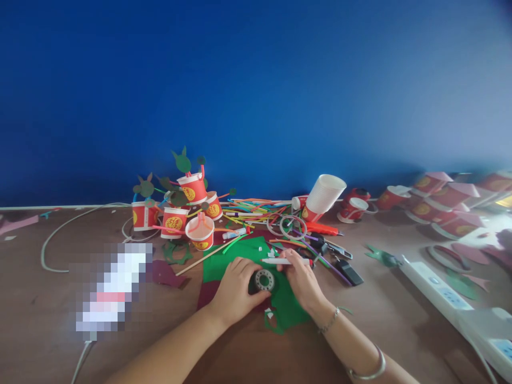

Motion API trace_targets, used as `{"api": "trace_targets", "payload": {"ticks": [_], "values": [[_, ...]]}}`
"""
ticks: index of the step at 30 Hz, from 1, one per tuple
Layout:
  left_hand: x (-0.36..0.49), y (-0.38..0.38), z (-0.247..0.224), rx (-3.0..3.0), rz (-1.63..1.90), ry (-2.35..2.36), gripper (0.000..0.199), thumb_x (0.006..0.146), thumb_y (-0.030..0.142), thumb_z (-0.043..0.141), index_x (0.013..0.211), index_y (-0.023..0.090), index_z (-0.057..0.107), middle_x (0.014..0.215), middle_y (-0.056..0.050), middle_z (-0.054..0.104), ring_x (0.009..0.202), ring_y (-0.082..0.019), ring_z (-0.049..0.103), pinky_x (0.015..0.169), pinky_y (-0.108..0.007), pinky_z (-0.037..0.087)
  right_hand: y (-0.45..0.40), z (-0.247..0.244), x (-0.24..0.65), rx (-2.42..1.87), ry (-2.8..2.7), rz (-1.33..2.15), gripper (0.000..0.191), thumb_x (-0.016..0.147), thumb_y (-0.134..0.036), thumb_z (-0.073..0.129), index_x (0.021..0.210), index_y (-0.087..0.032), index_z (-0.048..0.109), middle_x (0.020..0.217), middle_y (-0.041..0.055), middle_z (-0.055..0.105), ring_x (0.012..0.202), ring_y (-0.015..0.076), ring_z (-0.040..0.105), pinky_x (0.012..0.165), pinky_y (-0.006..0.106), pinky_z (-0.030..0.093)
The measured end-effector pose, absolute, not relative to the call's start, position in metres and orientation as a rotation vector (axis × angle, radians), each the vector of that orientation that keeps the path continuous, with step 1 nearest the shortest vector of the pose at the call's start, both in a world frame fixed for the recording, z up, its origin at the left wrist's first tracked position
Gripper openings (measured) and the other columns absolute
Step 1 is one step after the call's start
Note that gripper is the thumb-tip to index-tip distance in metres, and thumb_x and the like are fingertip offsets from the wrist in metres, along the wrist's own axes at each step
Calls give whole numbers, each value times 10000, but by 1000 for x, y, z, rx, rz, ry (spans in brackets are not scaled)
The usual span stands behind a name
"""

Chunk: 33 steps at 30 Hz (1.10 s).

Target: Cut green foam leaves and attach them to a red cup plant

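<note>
My left hand [237,288] curls round the side of a short round grey ring [264,280] with small holes about its face, possibly a tape core. The ring rests on a green sheet [296,306] of craft paper or felt. Just to the right, my right hand [301,277] grips a white marker pen [276,261] with a red end, held level, its tip pointing left above the sheet. Dark red sheet material [208,293] shows under the green one. Small white scraps [269,313] lie on and beside the green sheet.
Red paper cups [175,223] with green cut-outs stand back left. Coloured straws [252,209] lie along the wall, left of stacked white cups [326,192]. Keys with a black fob [349,272] lie right of my hands. A power strip [436,285] is farther right, a blurred-out device [116,288] left.
</note>
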<state>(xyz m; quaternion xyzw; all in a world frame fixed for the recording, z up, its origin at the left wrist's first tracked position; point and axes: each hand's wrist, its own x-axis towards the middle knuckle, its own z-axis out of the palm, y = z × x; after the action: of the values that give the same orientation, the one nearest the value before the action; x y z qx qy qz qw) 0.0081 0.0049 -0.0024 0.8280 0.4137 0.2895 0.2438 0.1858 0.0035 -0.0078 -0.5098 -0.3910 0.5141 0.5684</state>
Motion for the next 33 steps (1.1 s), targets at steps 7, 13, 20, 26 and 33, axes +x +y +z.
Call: {"api": "trace_targets", "payload": {"ticks": [7, 13, 20, 26, 33], "values": [[22, 3, -4, 2289, 694, 1181, 365, 670, 327, 715, 978, 216, 554, 983, -42, 587, 956, -250, 506, 820, -378, 398, 2, -7, 186, -1164, -865, 1267, 208, 794, -392, 535, 721, -198, 520, 611, -21, 492, 616, 150, 464, 627, 261, 385], [27, 1, -2, 2280, 682, 1230, 343, 665, 246, 672, 990, 222, 565, 980, -47, 569, 958, -255, 497, 815, -383, 390, 3, -4, 186, -1064, -789, 1323, 208, 781, -366, 569, 669, -195, 529, 621, -31, 480, 624, 139, 444, 647, 254, 360], [26, 0, -1, 2200, 699, 1205, 367, 653, 210, 677, 1004, 245, 574, 1004, -38, 567, 973, -247, 497, 834, -385, 384, 2, -3, 187, -1110, -818, 1317, 214, 788, -360, 546, 654, -198, 510, 620, -25, 485, 624, 141, 435, 632, 246, 351], [23, 1, 1, 2183, 650, 1156, 418, 652, 188, 673, 1048, 271, 570, 1034, -39, 559, 995, -248, 494, 850, -392, 392, 0, 1, 187, -1169, -872, 1333, 228, 809, -382, 511, 672, -199, 497, 612, -19, 468, 623, 147, 430, 625, 253, 350], [20, 1, 0, 2207, 602, 1162, 450, 664, 177, 659, 1088, 282, 552, 1053, -42, 537, 1011, -245, 489, 876, -403, 407, -1, 1, 191, -1154, -828, 1427, 222, 847, -355, 485, 689, -200, 500, 612, -17, 483, 640, 144, 413, 628, 254, 332]]}}
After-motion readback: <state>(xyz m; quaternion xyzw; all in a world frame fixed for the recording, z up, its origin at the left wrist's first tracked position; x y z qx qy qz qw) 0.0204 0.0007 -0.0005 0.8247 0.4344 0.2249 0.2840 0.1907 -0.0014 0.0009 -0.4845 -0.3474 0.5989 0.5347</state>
